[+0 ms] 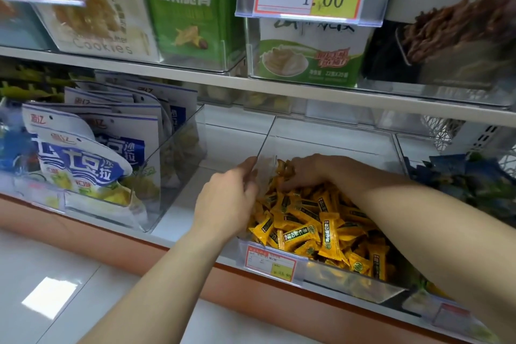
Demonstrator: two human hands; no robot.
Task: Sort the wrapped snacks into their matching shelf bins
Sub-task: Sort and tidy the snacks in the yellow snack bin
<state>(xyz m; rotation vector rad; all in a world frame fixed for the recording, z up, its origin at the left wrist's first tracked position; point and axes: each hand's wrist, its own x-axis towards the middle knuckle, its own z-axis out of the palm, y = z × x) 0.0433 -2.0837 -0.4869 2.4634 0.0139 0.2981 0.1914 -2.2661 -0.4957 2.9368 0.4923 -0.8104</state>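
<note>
A clear plastic bin (335, 142) on the lower shelf holds a heap of several small yellow wrapped snacks (315, 232). My left hand (226, 198) is at the bin's left wall, with its fingers curled over the wall's top edge. My right hand (310, 170) reaches in from the right to the back of the heap, its fingers curled round a few yellow snacks lifted above the pile. My right forearm covers the bin's right side.
To the left a clear bin holds white-and-blue pouches (92, 165), with a strip of bare shelf (192, 193) between the bins. Blue packets (469, 181) lie to the right. A price tag (275, 262) hangs on the bin's front. Boxes, one green (190, 14), stand on the upper shelf.
</note>
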